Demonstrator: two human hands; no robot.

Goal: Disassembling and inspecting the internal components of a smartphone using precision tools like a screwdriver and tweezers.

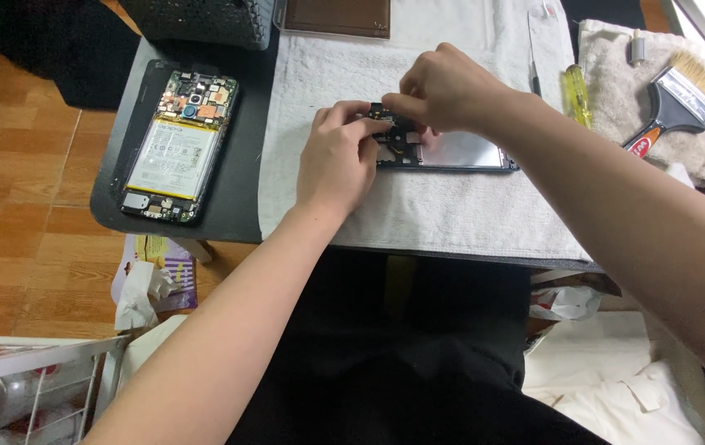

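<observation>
A dismantled phone frame (460, 153) lies on a white towel (418, 206) at the middle of the dark table. My left hand (338, 156) grips the frame's left end from the near side. My right hand (443, 86) reaches over from the right and pinches a small dark part (394, 132) at that same end. Both hands hide most of the frame's left end. A second opened phone (175, 147), with its battery and circuit boards showing, rests on the table's left side, apart from both hands.
A yellow-handled screwdriver (577, 92) and a thin tool (534, 58) lie to the right on the towel. A paintbrush (682, 99) sits on a beige cloth at far right. A dark basket (196, 21) and a brown pad (338, 16) are at the back. Crumpled tissue (142, 292) lies below the table's left edge.
</observation>
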